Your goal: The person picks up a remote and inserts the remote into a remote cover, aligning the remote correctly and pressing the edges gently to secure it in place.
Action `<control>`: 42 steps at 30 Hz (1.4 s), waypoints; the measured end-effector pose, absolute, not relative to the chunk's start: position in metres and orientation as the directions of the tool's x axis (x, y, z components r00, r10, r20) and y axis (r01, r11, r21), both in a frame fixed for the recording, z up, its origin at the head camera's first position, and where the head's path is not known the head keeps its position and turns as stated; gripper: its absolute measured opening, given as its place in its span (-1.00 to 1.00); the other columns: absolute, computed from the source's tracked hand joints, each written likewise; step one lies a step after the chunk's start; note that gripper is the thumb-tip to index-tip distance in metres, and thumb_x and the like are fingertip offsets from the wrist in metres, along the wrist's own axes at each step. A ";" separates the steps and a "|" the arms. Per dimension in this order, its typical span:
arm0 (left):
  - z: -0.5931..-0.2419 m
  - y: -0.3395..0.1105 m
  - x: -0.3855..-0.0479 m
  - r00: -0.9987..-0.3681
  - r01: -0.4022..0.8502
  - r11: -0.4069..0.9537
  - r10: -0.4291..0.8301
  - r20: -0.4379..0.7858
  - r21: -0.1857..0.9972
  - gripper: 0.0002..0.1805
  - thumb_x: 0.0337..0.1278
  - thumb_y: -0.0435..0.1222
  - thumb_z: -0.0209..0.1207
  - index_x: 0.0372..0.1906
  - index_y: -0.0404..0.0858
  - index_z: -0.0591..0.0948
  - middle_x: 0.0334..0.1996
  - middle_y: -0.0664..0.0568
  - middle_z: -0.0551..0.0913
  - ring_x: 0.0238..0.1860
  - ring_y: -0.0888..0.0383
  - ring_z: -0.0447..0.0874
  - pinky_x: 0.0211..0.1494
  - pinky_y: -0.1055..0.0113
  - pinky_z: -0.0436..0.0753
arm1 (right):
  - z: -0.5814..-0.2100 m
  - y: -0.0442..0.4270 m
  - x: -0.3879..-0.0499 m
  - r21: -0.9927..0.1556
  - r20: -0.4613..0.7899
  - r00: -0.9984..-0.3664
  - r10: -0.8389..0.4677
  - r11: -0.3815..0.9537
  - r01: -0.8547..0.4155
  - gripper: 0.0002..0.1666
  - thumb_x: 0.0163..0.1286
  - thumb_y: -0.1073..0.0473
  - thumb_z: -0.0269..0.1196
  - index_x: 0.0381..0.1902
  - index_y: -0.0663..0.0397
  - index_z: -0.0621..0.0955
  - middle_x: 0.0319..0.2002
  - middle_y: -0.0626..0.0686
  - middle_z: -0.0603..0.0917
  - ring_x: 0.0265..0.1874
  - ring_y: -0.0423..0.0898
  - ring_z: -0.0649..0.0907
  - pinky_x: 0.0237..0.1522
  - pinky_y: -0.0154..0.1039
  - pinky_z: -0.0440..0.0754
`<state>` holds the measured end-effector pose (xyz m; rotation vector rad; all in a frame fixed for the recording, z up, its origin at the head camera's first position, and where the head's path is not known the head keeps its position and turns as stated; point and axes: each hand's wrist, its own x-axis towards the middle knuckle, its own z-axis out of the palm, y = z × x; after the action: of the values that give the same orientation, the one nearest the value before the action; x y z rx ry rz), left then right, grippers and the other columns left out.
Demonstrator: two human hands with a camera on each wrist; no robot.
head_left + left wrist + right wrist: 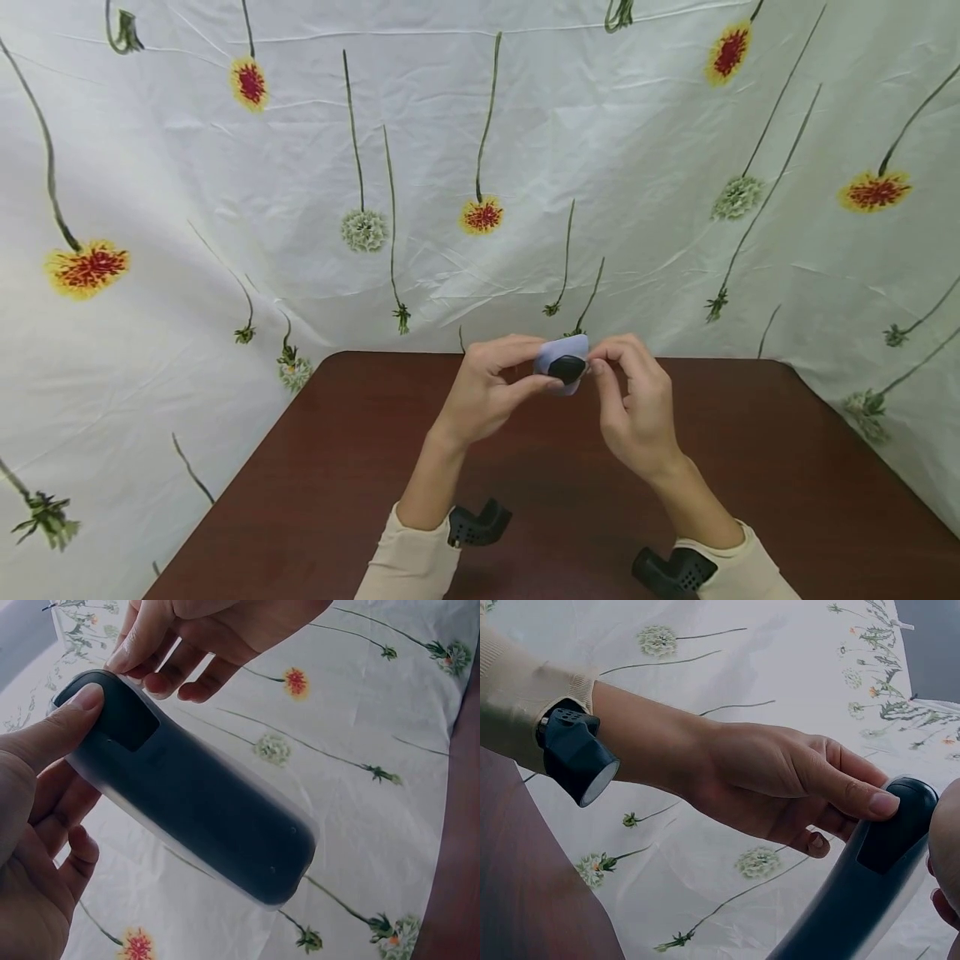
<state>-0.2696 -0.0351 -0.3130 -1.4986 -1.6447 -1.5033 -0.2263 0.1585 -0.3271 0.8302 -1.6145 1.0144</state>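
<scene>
Up above the table, my left hand (487, 387) grips a long, rounded blue object (555, 346) with a black panel at one end; its exact kind is unclear. The left wrist view shows the blue body (202, 802) stretching away from the hand, with the left thumb (71, 720) on the black panel (120, 712). My right hand (637, 404) pinches at the edge of that same end with thumb and forefinger. At the right border of the right wrist view, the right hand (946, 855) is mostly cut off, so its fingertips are hidden there.
A dark red-brown table (540, 483) lies below the hands. White cloth with printed flowers (420, 175) hangs behind and on both sides. Black devices sit on the left wrist (480, 523) and the right wrist (675, 571).
</scene>
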 end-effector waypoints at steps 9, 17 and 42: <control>-0.314 -0.035 -0.270 -0.308 0.921 -0.107 0.394 0.866 0.376 -0.63 -0.06 -0.61 0.49 -0.05 -0.48 0.76 -0.13 -0.14 0.78 -0.08 0.03 0.73 -0.11 0.20 0.74 | -0.330 0.156 -0.229 -0.234 0.966 -0.259 -0.010 0.394 -0.889 -0.76 0.29 0.72 0.15 -0.24 0.39 0.58 -0.29 0.19 0.57 -0.31 -0.05 0.55 -0.23 -0.39 0.50; -0.314 -0.034 -0.271 -0.313 0.935 -0.031 0.395 0.864 0.353 -0.64 -0.03 -0.53 0.51 -0.04 -0.40 0.78 -0.13 -0.07 0.79 -0.13 0.13 0.70 -0.23 0.22 0.67 | -0.332 0.157 -0.230 -0.274 0.957 -0.289 0.015 0.373 -0.887 -0.76 0.31 0.73 0.12 -0.23 0.41 0.56 -0.31 0.18 0.55 -0.30 -0.07 0.54 -0.23 -0.41 0.49; -0.314 -0.037 -0.268 -0.404 0.894 -0.030 0.377 0.833 0.447 -0.69 0.09 -0.50 0.47 -0.02 -0.38 0.75 -0.19 -0.04 0.78 -0.44 0.20 0.64 -0.40 0.29 0.65 | -0.333 0.154 -0.230 -0.329 0.941 -0.339 0.013 0.286 -0.900 -0.78 0.33 0.71 0.12 -0.20 0.43 0.57 -0.26 0.22 0.55 -0.29 -0.04 0.56 -0.18 -0.40 0.53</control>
<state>-0.2683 -0.0368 -0.3142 -1.3302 -1.7788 -1.4372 -0.2299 0.1543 -0.3329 0.8331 -1.6068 1.2087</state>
